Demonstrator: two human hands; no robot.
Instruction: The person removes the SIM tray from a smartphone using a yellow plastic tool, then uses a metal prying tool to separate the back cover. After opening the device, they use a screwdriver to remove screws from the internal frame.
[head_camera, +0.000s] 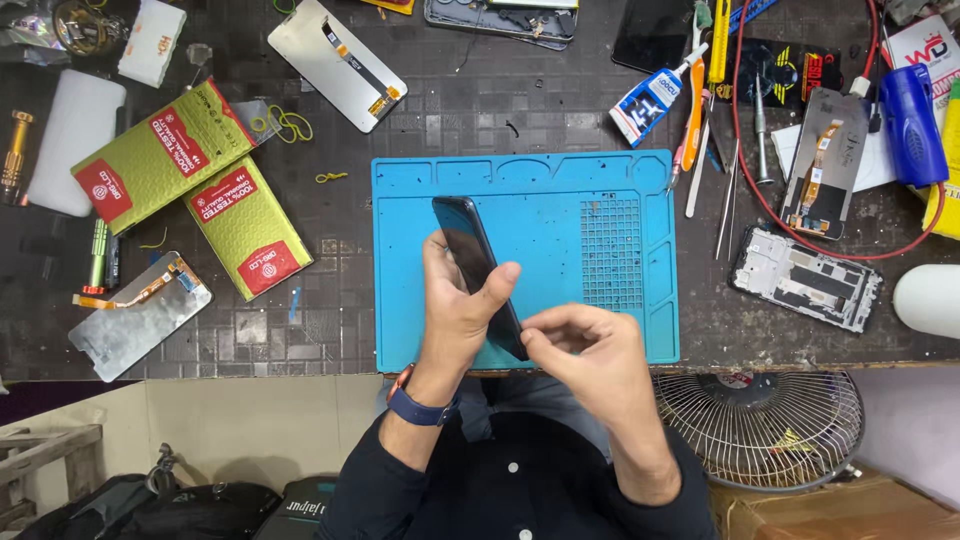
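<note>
Both hands grip one dark, glossy phone (478, 270) — left hand (455, 315) mid-body, right hand (585, 350) pinching its lower end

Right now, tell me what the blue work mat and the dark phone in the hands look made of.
Blue work mat: probably silicone rubber, matte, with moulded trays and grid. Dark slim phone: seemingly glossy glass or plastic, faintly reflective; left hand grips it, right hand at its lower end.

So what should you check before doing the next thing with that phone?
1. Left hand has a firm grip on the dark phone: ok.
2. Right hand touches the phone's lower end: ok.
3. Phone is held above the blue mat: ok.
4. Mat under the hands is free of tools: ok.
5. Glue tube and screwdriver lie off the mat: ok.
6. Phone's back is loosened: cannot tell.
</note>
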